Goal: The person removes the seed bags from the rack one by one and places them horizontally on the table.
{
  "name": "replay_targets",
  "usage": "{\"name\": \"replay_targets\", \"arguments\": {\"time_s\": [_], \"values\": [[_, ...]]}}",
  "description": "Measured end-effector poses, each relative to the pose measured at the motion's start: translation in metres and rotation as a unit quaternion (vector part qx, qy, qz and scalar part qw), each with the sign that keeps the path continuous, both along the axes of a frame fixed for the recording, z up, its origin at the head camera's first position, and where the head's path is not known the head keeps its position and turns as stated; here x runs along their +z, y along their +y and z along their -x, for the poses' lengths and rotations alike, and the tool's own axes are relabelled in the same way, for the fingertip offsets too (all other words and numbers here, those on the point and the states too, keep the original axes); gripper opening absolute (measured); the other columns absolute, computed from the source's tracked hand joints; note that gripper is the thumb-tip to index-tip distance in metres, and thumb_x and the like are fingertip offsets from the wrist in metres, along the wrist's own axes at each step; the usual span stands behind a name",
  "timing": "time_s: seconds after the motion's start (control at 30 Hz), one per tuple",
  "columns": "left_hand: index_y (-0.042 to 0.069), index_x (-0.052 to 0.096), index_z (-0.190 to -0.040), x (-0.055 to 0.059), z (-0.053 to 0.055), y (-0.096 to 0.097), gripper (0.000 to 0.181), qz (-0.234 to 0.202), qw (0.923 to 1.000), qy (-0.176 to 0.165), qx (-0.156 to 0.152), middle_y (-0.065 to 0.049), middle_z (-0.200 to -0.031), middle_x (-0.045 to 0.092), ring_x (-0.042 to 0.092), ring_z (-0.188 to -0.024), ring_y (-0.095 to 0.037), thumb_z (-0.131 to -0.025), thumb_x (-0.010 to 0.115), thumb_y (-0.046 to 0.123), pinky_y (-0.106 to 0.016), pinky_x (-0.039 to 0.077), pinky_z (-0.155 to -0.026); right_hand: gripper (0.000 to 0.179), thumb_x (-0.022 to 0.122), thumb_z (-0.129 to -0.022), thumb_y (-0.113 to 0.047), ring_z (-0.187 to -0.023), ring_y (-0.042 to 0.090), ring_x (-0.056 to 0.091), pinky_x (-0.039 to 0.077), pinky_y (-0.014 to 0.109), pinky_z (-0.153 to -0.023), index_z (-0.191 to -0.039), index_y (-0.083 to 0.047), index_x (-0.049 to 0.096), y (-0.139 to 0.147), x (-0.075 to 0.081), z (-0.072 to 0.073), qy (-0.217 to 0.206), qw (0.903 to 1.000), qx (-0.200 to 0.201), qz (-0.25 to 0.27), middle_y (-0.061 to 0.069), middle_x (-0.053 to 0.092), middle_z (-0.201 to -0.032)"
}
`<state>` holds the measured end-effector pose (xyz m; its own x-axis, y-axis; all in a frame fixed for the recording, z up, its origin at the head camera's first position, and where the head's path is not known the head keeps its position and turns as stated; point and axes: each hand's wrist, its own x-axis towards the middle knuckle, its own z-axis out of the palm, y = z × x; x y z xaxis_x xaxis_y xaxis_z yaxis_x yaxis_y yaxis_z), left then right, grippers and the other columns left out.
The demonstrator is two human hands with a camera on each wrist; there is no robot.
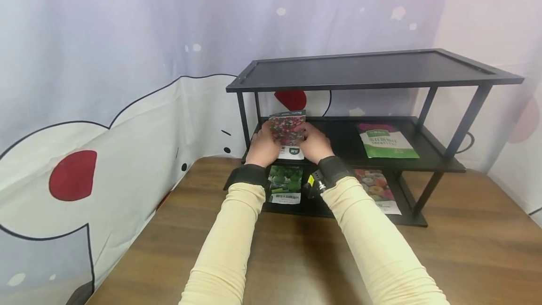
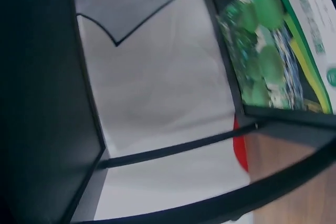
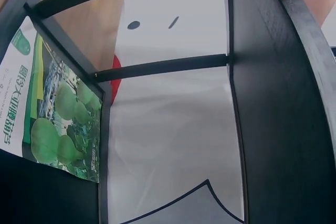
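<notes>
Your left grip (image 1: 263, 146) and right grip (image 1: 315, 144) hold the red-and-pink flower packet (image 1: 288, 128) by its opposite sides, at the left end of the black rack's middle shelf (image 1: 340, 138); you cannot tell whether it touches the shelf. The green gourd packet (image 1: 286, 180) lies below, on the bottom shelf (image 1: 314, 208). To your right, a purple-topped green packet (image 1: 387, 141) lies on the middle shelf.

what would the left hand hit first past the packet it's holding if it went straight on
Past the flower packet, the left hand would probably meet the printed curtain behind the middle shelf first; depth is unclear, so the shelf's back rim might come sooner.
</notes>
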<state>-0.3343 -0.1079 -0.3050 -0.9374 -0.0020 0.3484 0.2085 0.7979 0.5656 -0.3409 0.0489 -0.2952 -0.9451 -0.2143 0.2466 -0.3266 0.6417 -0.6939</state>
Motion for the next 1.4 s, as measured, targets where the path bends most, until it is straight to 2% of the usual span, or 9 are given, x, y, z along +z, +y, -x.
{"name": "replay_targets", "arguments": {"time_s": [0.1, 0.2, 0.33, 0.57, 0.7, 0.8, 0.9, 1.07, 1.4], "values": [[0.006, 0.025, -0.143, 0.004, 0.000, -0.006, 0.053, -0.086, 0.9955, -0.023, -0.033, -0.018, -0.135, 0.043, 0.046, -0.116, -0.033, -0.093, 0.044, 0.008, -0.043, 0.038, -0.093, 0.031, 0.049, -0.095, -0.013, -0.091, 0.029, 0.052, 0.037, 0.043, -0.081, -0.126, -0.012, 0.049, 0.001, 0.000, 0.000, -0.003, 0.9997, 0.007, 0.022, 0.014, 0.055, -0.108], [0.009, 0.026, -0.144, 0.005, -0.001, -0.014, 0.053, -0.172, 0.9812, -0.037, -0.080, -0.014, -0.141, 0.037, 0.044, -0.120, -0.027, -0.095, 0.044, 0.007, -0.039, 0.038, -0.094, 0.034, 0.049, -0.096, -0.013, -0.092, 0.029, 0.052, 0.038, 0.040, -0.075, -0.129, -0.011, 0.045, 0.001, 0.000, 0.000, -0.014, 0.9991, 0.011, 0.039, 0.015, 0.053, -0.107], [0.010, 0.026, -0.145, 0.004, -0.002, -0.023, 0.056, -0.216, 0.9697, -0.039, -0.108, -0.011, -0.140, 0.038, 0.046, -0.116, -0.026, -0.094, 0.050, 0.010, -0.037, 0.039, -0.094, 0.034, 0.050, -0.095, -0.011, -0.080, 0.024, 0.051, 0.036, 0.035, -0.065, -0.128, -0.005, 0.045, 0.001, 0.000, 0.000, -0.009, 0.9987, 0.007, 0.049, 0.013, 0.052, -0.102], [0.011, 0.021, -0.147, 0.006, 0.001, -0.025, 0.071, -0.202, 0.9727, -0.045, -0.105, -0.015, -0.130, 0.043, 0.054, -0.101, -0.025, -0.088, 0.062, 0.010, -0.036, 0.046, -0.079, 0.034, 0.050, -0.094, -0.007, -0.051, 0.017, 0.034, 0.030, 0.033, -0.055, -0.126, 0.004, 0.042, 0.003, -0.001, 0.006, -0.002, 0.9964, -0.003, 0.084, 0.008, 0.048, -0.088], [0.009, 0.018, -0.147, 0.008, 0.002, -0.025, 0.078, -0.192, 0.9742, -0.052, -0.106, -0.016, -0.125, 0.047, 0.055, -0.101, -0.026, -0.086, 0.065, 0.013, -0.037, 0.046, -0.081, 0.027, 0.049, -0.095, -0.008, -0.082, 0.027, 0.053, 0.035, 0.038, -0.067, -0.115, 0.010, 0.052, 0.006, 0.001, 0.007, -0.015, 0.9955, -0.004, 0.093, 0.013, 0.045, -0.125], [0.009, 0.014, -0.148, 0.009, 0.001, -0.026, 0.084, -0.176, 0.9775, -0.073, -0.091, -0.016, -0.124, 0.048, 0.052, -0.106, -0.027, -0.084, 0.068, 0.018, -0.039, 0.044, -0.086, 0.036, 0.050, -0.095, -0.009, -0.107, 0.032, 0.050, 0.037, 0.040, -0.076, -0.127, 0.006, 0.046, 0.008, 0.001, 0.006, -0.028, 0.9949, -0.003, 0.097, 0.017, 0.049, -0.126], [0.006, 0.015, -0.147, 0.010, 0.000, -0.026, 0.086, -0.168, 0.9780, -0.096, -0.078, -0.017, -0.125, 0.050, 0.050, -0.111, -0.027, -0.083, 0.069, 0.021, -0.039, 0.042, -0.091, 0.054, 0.050, -0.094, -0.008, -0.101, 0.033, 0.053, 0.038, 0.040, -0.074, -0.143, -0.003, 0.028, 0.008, 0.001, 0.005, -0.037, 0.9936, -0.004, 0.106, 0.022, 0.058, -0.106], [0.002, 0.035, -0.139, 0.008, -0.001, -0.023, 0.067, -0.176, 0.9760, -0.102, -0.077, -0.016, -0.119, 0.057, 0.056, -0.106, -0.025, -0.083, 0.070, 0.018, -0.036, 0.044, -0.088, 0.054, 0.051, -0.092, -0.005, -0.093, 0.032, 0.054, 0.039, 0.038, -0.072, -0.142, -0.005, 0.033, 0.008, 0.000, 0.002, -0.031, 0.9927, -0.021, 0.114, 0.021, 0.061, -0.102], [0.004, 0.053, -0.113, 0.001, 0.001, -0.012, 0.033, -0.140, 0.9898, -0.021, 0.019, -0.010, -0.090, 0.057, 0.054, -0.075, -0.023, -0.098, 0.044, 0.032, -0.036, 0.043, -0.068, 0.054, 0.053, -0.090, -0.005, -0.100, 0.033, 0.054, 0.040, 0.044, -0.088, -0.140, -0.007, 0.036, 0.009, 0.000, 0.004, -0.015, 0.9906, -0.050, 0.126, 0.020, 0.062, -0.101]]}}
